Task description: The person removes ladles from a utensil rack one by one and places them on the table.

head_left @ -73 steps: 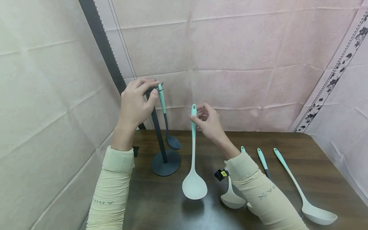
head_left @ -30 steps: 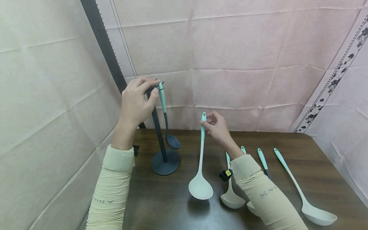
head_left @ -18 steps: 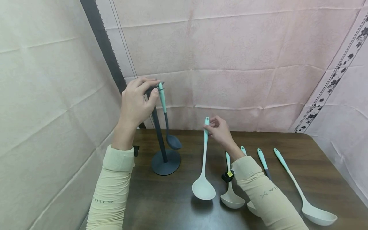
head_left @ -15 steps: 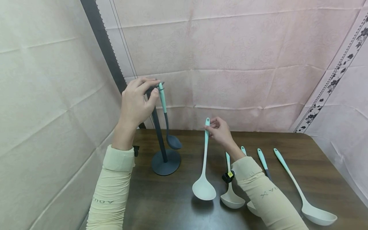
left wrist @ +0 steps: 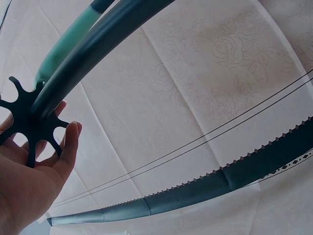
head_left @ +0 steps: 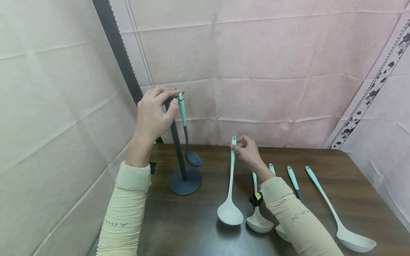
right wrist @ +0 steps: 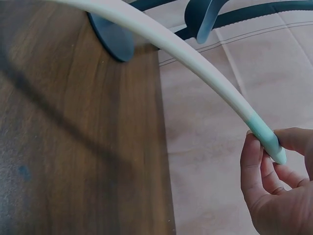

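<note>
My left hand (head_left: 153, 113) holds the top of a dark utensil stand (head_left: 178, 149); in the left wrist view its fingers curl about the hooked top plate (left wrist: 22, 117). From one hook hangs a dark ladle (head_left: 193, 159) with a mint handle, close to my left fingertips. My right hand (head_left: 248, 151) pinches a white ladle (head_left: 230, 214) near the upper end of its mint handle. This ladle stands upright, bowl downward, with a shadow on the table just below. In the right wrist view, thumb and fingers close on the mint end of its handle (right wrist: 261, 132).
On the wooden table (head_left: 320, 209), right of the held ladle, lie a white ladle (head_left: 259, 224), another white bowl (head_left: 282, 233) partly under my right sleeve, a dark-shafted utensil (head_left: 293, 177) and a large white ladle (head_left: 355, 241). Cloth (head_left: 256, 71) hangs behind.
My right hand has carried the white ladle rightward and lower, away from the stand. The left hand stays on the stand's top, and the dark ladle still hangs there.
</note>
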A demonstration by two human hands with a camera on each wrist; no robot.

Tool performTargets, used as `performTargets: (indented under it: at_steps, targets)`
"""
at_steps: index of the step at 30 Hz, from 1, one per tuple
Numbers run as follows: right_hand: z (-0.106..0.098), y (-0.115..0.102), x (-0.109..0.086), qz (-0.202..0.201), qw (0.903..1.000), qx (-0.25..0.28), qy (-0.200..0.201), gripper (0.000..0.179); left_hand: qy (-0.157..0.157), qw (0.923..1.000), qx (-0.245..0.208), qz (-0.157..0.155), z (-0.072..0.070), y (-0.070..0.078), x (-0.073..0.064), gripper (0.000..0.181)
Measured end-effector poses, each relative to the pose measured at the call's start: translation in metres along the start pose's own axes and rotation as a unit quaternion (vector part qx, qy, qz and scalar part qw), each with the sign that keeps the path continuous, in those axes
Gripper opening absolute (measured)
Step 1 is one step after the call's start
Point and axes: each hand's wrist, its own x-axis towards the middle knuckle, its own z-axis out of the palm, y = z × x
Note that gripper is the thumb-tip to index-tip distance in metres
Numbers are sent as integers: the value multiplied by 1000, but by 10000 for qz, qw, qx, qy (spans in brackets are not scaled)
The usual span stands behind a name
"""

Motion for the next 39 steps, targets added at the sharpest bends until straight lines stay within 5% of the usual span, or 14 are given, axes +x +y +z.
performTargets:
  at_steps: [26, 39]
  targets:
    - [-4, 37, 3, 471, 9987, -125, 163, 28, -19, 10000, 37, -47, -1, 2, -1, 44]
    - [-2, 49, 0, 345, 9987, -334, 196, 26, -71, 9999, 6, -108, -2, 3, -1, 44]
